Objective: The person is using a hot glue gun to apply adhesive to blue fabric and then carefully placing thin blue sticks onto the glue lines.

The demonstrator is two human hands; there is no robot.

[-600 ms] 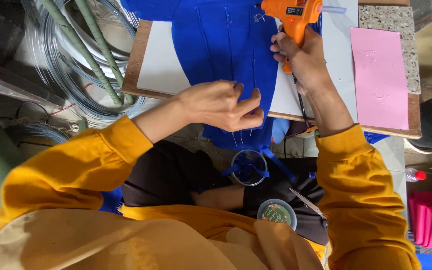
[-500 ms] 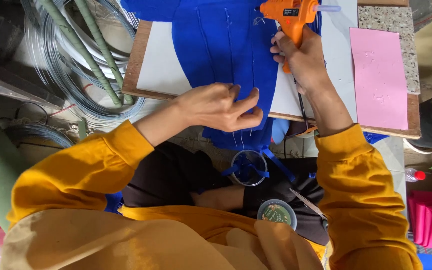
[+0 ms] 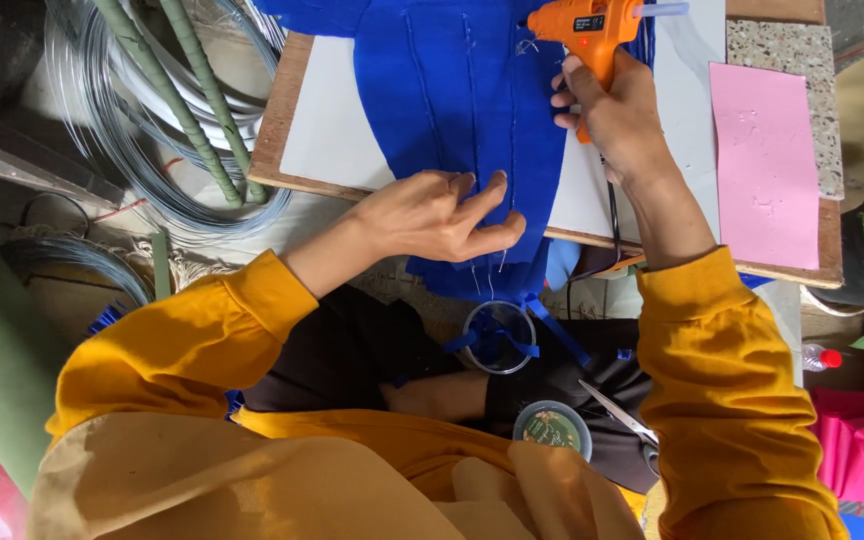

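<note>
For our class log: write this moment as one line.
left hand: pressing blue fabric | right hand: gripping orange glue gun | surface: white board

Long mustard-yellow sleeves, loose and creased, reaching the wrists of the left hand (image 3: 432, 215) and right hand (image 3: 617, 110); both hands bare, ringless; black trousers beneath a tan apron.
</note>
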